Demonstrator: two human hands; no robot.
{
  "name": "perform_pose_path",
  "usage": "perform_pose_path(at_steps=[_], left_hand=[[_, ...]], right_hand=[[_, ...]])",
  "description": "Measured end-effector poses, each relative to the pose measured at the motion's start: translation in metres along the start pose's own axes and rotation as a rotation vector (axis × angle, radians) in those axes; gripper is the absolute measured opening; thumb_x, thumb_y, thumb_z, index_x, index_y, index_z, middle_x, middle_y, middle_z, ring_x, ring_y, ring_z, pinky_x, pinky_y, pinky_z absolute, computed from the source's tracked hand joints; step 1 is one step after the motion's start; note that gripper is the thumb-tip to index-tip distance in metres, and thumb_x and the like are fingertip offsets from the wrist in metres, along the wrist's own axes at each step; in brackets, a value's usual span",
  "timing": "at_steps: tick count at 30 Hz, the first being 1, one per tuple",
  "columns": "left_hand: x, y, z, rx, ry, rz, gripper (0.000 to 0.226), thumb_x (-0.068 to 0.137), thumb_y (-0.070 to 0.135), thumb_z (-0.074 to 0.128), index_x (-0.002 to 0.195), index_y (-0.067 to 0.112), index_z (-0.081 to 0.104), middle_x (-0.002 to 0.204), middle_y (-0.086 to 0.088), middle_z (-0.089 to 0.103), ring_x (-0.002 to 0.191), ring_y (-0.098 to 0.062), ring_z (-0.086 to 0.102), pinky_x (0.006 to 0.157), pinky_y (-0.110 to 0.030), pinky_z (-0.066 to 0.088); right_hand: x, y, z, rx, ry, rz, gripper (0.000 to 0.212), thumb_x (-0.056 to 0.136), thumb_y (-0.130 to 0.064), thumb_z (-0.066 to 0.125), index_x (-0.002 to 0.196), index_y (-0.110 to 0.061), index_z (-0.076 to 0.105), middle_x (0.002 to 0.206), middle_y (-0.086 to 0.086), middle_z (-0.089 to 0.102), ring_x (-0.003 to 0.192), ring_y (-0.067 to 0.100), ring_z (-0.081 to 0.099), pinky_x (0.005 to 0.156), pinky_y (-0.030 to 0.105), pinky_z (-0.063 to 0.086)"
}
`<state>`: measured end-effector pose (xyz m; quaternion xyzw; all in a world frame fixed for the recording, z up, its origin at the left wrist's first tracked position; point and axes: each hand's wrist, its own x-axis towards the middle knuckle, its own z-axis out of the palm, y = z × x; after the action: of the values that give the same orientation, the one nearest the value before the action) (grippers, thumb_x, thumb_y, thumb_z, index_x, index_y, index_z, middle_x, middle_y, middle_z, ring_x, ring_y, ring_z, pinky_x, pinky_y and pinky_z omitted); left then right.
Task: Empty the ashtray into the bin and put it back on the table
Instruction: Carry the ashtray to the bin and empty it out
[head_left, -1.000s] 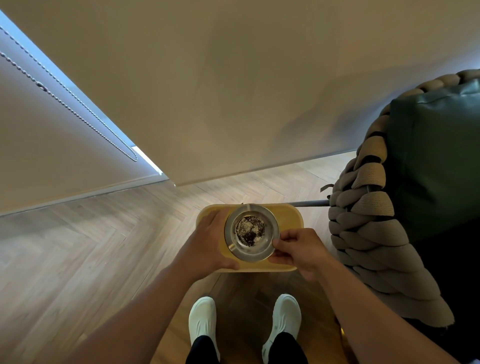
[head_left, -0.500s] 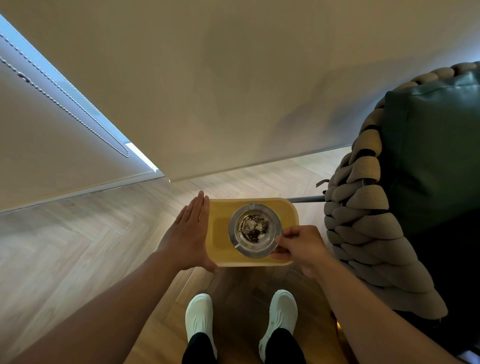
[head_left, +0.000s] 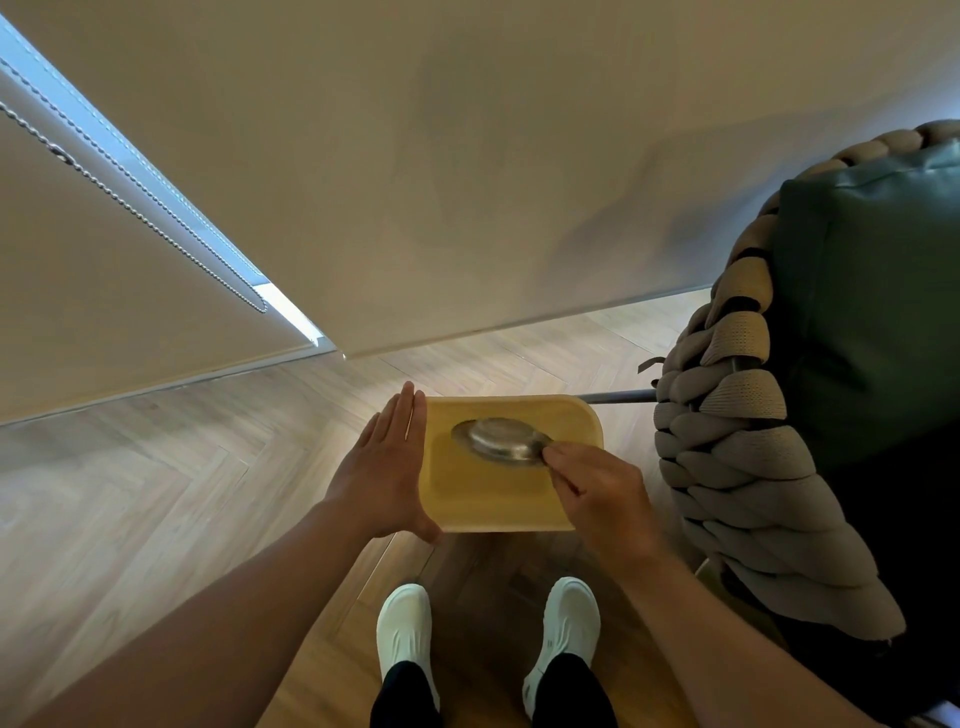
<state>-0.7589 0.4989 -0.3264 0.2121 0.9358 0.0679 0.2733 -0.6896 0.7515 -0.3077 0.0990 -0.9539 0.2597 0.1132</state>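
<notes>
A round metal ashtray (head_left: 501, 439) is tipped over inside the yellow bin (head_left: 488, 512) on the floor, its shiny underside facing up. My right hand (head_left: 597, 493) pinches the ashtray's near right rim. Flat against the bin's left outer wall rests my left hand (head_left: 384, 475), fingers straight and together, holding nothing. The ash inside the ashtray is hidden now.
A chunky braided chair (head_left: 737, 467) with a dark green cushion (head_left: 872, 312) stands close on the right, its metal leg (head_left: 618, 397) beside the bin. A wall and a blind with a bead chain (head_left: 130, 182) are ahead. My white shoes (head_left: 405, 629) stand on the wooden floor.
My right hand has turned the ashtray from face-up to upside down over the bin. My left hand let go of the ashtray and moved to the bin's left side.
</notes>
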Motion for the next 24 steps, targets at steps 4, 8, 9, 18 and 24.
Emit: perform_pose_path(at_steps=[4,8,9,18,24], left_hand=[[0.001,0.000,0.000,0.002,-0.007,0.009,0.167,0.037,0.090,0.066,0.145,0.012,-0.035,0.160,-0.012,-0.029,0.150,-0.028,-0.020,0.122,-0.041,0.001],[0.001,-0.002,0.001,-0.023,-0.006,0.010,0.168,0.032,0.094,0.061,0.137,0.020,-0.047,0.160,-0.010,-0.029,0.150,-0.027,-0.020,0.119,-0.038,-0.001],[0.001,-0.002,0.001,-0.034,-0.001,0.012,0.166,0.029,0.096,0.056,0.131,0.022,-0.052,0.160,-0.010,-0.029,0.150,-0.026,-0.020,0.118,-0.037,-0.001],[-0.001,0.000,0.001,-0.048,0.006,0.020,0.167,0.032,0.095,0.059,0.134,0.019,-0.049,0.159,-0.012,-0.031,0.149,-0.027,-0.021,0.120,-0.038,-0.002],[0.000,0.000,0.003,-0.036,0.004,0.012,0.168,0.035,0.091,0.065,0.142,0.016,-0.039,0.159,-0.011,-0.031,0.149,-0.027,-0.023,0.119,-0.037,-0.004]], right_hand=[[-0.011,0.003,0.000,-0.170,0.004,-0.189,0.037,0.063,0.000,0.088,0.098,0.006,0.076,0.099,0.020,0.076,0.093,0.030,0.074,0.081,0.040,0.061],[-0.014,0.000,-0.003,-0.180,-0.024,-0.184,0.039,0.063,-0.001,0.088,0.099,0.006,0.076,0.101,0.021,0.075,0.095,0.031,0.074,0.077,0.042,0.062],[-0.013,0.000,-0.005,-0.178,-0.022,-0.178,0.039,0.063,0.000,0.088,0.099,0.007,0.076,0.100,0.021,0.075,0.095,0.031,0.074,0.075,0.042,0.063],[-0.012,-0.001,-0.007,-0.157,-0.002,-0.158,0.033,0.066,0.002,0.085,0.097,0.007,0.076,0.098,0.021,0.076,0.093,0.030,0.074,0.076,0.041,0.063],[-0.015,0.000,-0.002,-0.122,0.041,-0.066,0.032,0.066,0.004,0.084,0.097,0.006,0.076,0.096,0.020,0.076,0.089,0.030,0.075,0.077,0.043,0.062]])
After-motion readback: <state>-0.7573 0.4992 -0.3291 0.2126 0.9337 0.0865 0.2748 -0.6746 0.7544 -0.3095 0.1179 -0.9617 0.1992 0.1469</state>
